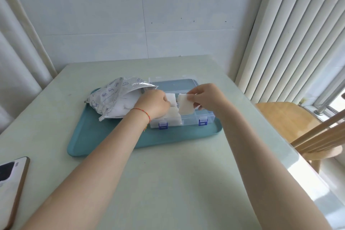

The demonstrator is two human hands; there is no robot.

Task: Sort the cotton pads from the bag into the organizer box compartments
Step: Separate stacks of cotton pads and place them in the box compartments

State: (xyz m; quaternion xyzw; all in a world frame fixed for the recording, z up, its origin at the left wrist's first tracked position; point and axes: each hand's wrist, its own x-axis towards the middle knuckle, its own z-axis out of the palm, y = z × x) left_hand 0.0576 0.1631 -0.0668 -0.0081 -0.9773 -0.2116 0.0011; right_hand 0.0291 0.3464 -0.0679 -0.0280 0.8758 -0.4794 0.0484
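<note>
The right hand (207,99) pinches a cotton pad (186,105) above the organizer box (188,117). The left hand (154,105), fingers curled, pinches another pad (171,97) beside the bag (115,97). A phone (11,183) lies on the tabletop (168,183), well apart from the tray (112,136).

The organizer box (188,115) is clear, glossy plastic with blue plastic latches (163,124); the cotton pad (186,106) looks soft, matt and fibrous; the bag (112,97) is shiny crinkled plastic film; the tray (104,142) is smooth matt teal; the chair (287,119) is pale satin wood

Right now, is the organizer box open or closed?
Open. The organizer box has its clear lid tipped back behind it, both blue latches are undone, and white pads show in the uncovered left compartments.
</note>
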